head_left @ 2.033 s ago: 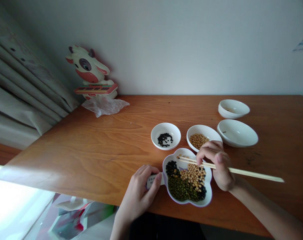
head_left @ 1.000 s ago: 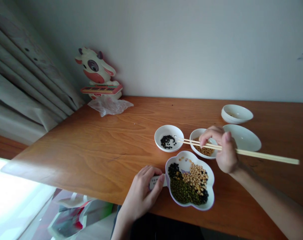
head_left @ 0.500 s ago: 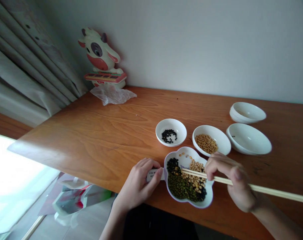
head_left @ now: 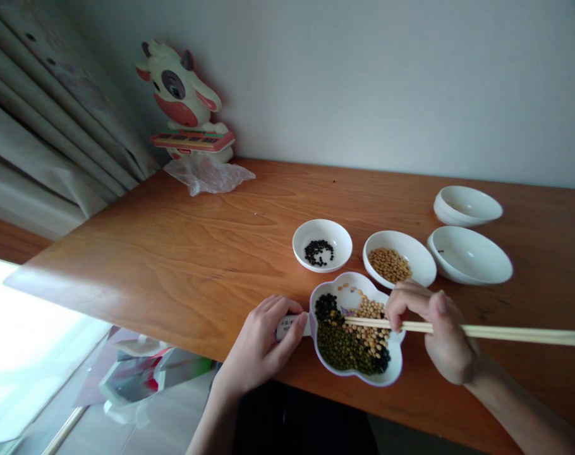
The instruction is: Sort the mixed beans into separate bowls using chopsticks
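The left hand (head_left: 263,344) had its fingers wrapped around the handle (head_left: 286,326) of a scalloped dish (head_left: 330,288), which sat on the wooden table (head_left: 197,272) near its front edge. The right hand (head_left: 432,325) gripped 2 pale chopsticks (head_left: 510,332) — thumb and fingers closed on them just over the dish's right side — and the tips reached in where pale beans (head_left: 370,309) met dark beans (head_left: 326,304). Green beans (head_left: 342,351) covered the near part. Whether the tips pinched a bean could not be told at that size.

A light, even squeeze seemed best for work at the tips, since round beans would likely skid away under a heavy pinch. Bringing the 2 tips together level, across a bean's middle, looked wiser than pressing into the crowd, where neighbours might be dragged along. The left hand's hold mattered too: a firm handle would keep the dish from turning.

Just beyond stood a bowl of black beans (head_left: 339,239) and, to its right, a bowl of tan beans (head_left: 419,256) — any lift would probably go cleaner with the tips raised clear of the dish's rim before moving sideways.
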Tool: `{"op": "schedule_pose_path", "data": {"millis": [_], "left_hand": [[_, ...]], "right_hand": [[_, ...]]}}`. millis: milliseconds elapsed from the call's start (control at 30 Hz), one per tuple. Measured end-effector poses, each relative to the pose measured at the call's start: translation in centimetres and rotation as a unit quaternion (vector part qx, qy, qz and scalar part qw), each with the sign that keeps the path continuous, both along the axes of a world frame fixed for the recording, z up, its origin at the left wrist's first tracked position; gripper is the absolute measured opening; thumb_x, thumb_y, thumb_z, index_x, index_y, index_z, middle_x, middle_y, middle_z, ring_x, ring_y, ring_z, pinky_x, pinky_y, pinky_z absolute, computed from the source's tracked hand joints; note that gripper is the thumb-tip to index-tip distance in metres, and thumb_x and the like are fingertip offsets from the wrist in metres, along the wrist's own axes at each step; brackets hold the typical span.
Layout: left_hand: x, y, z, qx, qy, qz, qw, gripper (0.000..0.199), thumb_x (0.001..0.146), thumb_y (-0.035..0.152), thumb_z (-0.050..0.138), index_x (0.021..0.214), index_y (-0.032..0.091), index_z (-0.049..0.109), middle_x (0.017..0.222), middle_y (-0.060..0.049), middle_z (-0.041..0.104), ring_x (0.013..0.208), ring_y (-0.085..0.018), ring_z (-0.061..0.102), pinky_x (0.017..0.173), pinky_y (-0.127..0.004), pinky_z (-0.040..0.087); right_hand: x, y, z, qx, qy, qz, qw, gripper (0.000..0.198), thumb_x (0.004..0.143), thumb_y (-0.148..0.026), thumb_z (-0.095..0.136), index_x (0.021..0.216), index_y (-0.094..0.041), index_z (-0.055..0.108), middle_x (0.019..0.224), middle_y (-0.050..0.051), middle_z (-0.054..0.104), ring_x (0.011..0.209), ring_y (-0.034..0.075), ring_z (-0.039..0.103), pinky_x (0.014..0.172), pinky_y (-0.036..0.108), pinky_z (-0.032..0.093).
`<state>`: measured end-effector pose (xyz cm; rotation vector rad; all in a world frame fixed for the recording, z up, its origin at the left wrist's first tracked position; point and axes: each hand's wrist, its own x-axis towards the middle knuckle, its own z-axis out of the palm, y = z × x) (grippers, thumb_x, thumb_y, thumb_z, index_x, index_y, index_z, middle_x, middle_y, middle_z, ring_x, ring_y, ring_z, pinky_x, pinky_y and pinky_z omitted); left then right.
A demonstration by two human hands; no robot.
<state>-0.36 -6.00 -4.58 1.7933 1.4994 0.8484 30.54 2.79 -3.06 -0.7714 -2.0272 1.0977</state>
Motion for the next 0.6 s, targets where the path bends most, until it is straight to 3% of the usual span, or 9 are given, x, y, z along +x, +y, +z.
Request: {"op": "schedule_pose_path", "data": {"millis": [367, 600], "left_hand": [[0.01, -0.18, 0.16, 0.001, 0.003, 0.002, 1.0, 0.023, 0.114, 0.038, 0.054, 0.101, 0.023, 0.066, 0.097, -0.003, 0.071, 0.09, -0.02, 0.067, 0.089, -0.034, 0.048], [0.03, -0.12, -0.01, 0.002, 0.004, 0.003, 1.0, 0.021, 0.113, 0.037, 0.055, 0.102, 0.023, 0.066, 0.098, -0.001, 0.071, 0.09, -0.019, 0.068, 0.089, -0.032, 0.048]], "right_hand": [[0.22, 0.17, 0.15, 0.029, -0.016, 0.015, 0.999, 0.07, 0.111, -0.067, 0.013, 0.084, -0.026, 0.062, 0.078, 0.002, 0.061, 0.076, 0.024, 0.053, 0.082, 0.043, 0.035], [-0.1, 0.34, -0.38, 0.08, -0.001, -0.05, 0.996, 0.068, 0.112, -0.066, 0.014, 0.084, -0.027, 0.062, 0.079, 0.003, 0.064, 0.078, 0.026, 0.054, 0.08, 0.045, 0.034]]}}
